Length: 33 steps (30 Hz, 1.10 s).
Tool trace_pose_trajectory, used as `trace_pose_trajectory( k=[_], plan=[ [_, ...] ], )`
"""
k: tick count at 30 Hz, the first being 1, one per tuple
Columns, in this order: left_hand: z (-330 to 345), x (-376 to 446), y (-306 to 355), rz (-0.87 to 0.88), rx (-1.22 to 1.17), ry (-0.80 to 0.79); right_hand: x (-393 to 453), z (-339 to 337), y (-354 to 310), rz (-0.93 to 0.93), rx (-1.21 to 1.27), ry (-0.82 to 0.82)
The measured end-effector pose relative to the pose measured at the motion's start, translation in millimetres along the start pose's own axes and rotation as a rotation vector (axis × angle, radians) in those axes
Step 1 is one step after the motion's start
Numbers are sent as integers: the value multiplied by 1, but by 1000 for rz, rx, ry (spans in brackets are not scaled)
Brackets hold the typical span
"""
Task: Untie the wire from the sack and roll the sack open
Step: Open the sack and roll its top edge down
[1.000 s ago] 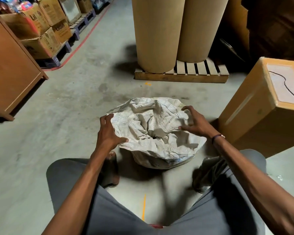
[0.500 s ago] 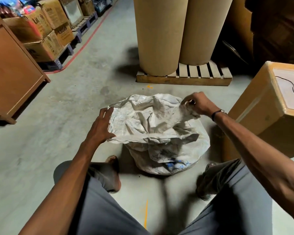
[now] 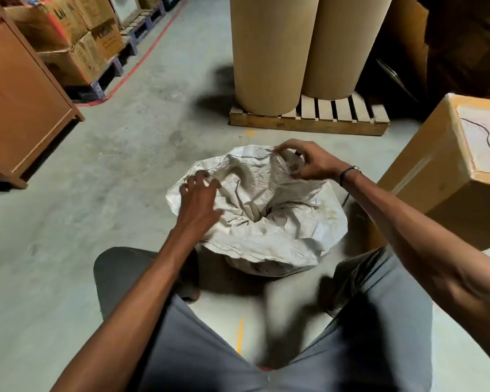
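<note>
The sack point(image 3: 266, 219) is set on the floor point(image 3: 96, 193) between the person's knees, its crumpled white mouth partly spread. The far rim is pinched by the right hand point(image 3: 311, 162), closed on a fold of cloth. The left hand point(image 3: 198, 199) is held open, fingers spread, over the near left rim, blurred.

Right hand point(image 3: 313, 162) pinched closed (wrist banded); left hand point(image 3: 200, 198) spread, fingers apart.
</note>
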<state>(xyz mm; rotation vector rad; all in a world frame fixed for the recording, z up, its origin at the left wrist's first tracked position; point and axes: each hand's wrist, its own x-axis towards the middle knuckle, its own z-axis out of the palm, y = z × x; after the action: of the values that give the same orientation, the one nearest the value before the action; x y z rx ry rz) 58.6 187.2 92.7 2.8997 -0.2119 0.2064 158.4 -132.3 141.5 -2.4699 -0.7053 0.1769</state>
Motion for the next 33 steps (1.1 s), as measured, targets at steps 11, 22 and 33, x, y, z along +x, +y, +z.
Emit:
trace_pose_trajectory(
  k=[11, 22, 33],
  plan=[
    [78, -53, 80, 257, -15, -677, 31, -4, -10, -14, -112, 43],
    [16, 2, -10, 225, 136, -1367, 27, -18, 33, 275, -309, 8],
    [85, 14, 31, 117, -135, -131, 28, 0, 23, 141, -86, 293]
  ],
)
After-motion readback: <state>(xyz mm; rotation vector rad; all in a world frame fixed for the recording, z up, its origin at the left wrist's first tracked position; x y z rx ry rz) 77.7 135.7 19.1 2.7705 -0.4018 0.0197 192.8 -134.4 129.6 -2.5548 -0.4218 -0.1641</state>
